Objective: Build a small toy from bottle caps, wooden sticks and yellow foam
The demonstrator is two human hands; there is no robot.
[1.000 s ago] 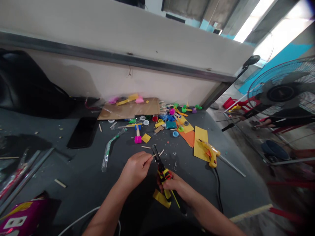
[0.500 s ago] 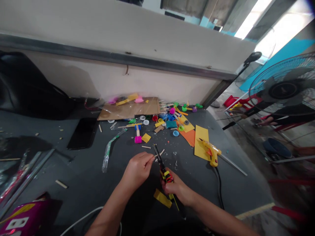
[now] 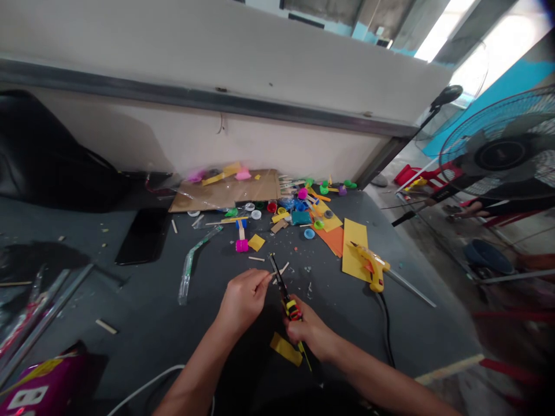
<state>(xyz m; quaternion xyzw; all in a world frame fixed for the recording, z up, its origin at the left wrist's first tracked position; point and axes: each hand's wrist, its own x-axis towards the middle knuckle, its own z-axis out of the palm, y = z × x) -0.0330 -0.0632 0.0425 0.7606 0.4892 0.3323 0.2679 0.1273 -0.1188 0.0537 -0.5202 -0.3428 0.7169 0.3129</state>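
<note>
The right hand point(image 3: 310, 332) has a closed grip around the yellow-and-black cutters point(image 3: 291, 309) — long axis slanting up-left, tips pointing away from the person. Just left of them, the left hand point(image 3: 243, 300) pinches a thin wooden stick point(image 3: 265, 278).

The dark gray tabletop point(image 3: 130, 323) carries, beyond the hands point(image 3: 244, 299) point(image 3: 310, 335), a cardboard sheet point(image 3: 225, 193) and scattered colored craft bits. To their right, a yellow hot glue gun point(image 3: 372, 267) rests on yellow card point(image 3: 353, 260). To their left lie a clear plastic tube point(image 3: 188, 271) and what looks like a black phone point(image 3: 143, 236).
</note>
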